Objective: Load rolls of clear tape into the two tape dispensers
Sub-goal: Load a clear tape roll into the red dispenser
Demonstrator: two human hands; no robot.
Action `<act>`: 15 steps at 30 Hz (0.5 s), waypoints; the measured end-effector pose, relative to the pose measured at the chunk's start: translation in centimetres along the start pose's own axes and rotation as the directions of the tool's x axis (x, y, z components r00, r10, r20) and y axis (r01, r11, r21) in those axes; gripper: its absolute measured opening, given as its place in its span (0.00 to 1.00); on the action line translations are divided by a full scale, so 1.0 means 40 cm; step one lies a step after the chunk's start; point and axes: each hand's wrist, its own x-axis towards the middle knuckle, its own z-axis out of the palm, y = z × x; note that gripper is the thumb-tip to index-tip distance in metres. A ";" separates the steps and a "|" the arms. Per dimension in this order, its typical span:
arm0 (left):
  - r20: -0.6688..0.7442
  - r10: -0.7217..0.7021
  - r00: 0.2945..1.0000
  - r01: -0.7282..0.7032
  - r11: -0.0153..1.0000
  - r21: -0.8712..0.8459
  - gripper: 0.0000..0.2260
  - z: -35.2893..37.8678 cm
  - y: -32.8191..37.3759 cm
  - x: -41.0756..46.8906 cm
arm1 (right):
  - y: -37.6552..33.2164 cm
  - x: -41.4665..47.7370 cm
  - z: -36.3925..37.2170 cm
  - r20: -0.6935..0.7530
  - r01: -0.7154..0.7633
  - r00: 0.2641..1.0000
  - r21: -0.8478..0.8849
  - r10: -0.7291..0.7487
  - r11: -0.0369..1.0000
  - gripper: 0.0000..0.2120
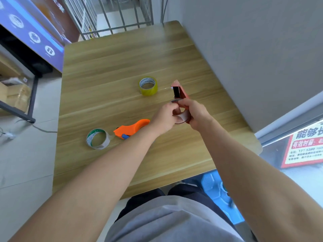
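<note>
Both hands meet above the middle of the wooden table [108, 70]. My right hand [197, 114] grips the handle end of a red tape dispenser [179, 90], whose black roller end points away from me. My left hand [164, 119] pinches the white core part of that dispenser, fingers closed on it. A yellowish roll of tape [148, 86] stands on the table just left of the red dispenser. An orange tape dispenser [131, 129] lies on its side near my left wrist. A clear roll of tape [97, 141] with a green-and-white core lies left of it.
A grey wall [253, 49] runs along the table's right edge. A metal railing [111, 14] stands beyond the far edge. A blue stool [218, 194] sits under the near right corner. A display screen [31, 32] and shelving are off to the left.
</note>
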 end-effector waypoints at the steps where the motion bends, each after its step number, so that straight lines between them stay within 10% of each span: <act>1: -0.030 0.013 0.999 -0.014 1.000 -0.004 0.09 -0.009 0.001 0.005 | -0.011 -0.002 0.008 0.025 0.002 1.000 0.005 -0.002 1.000 0.07; 15: -0.199 -0.052 0.979 0.032 0.994 -0.101 0.04 -0.115 -0.062 0.003 | -0.076 0.006 0.082 0.146 -0.137 0.977 -0.138 0.157 0.981 0.13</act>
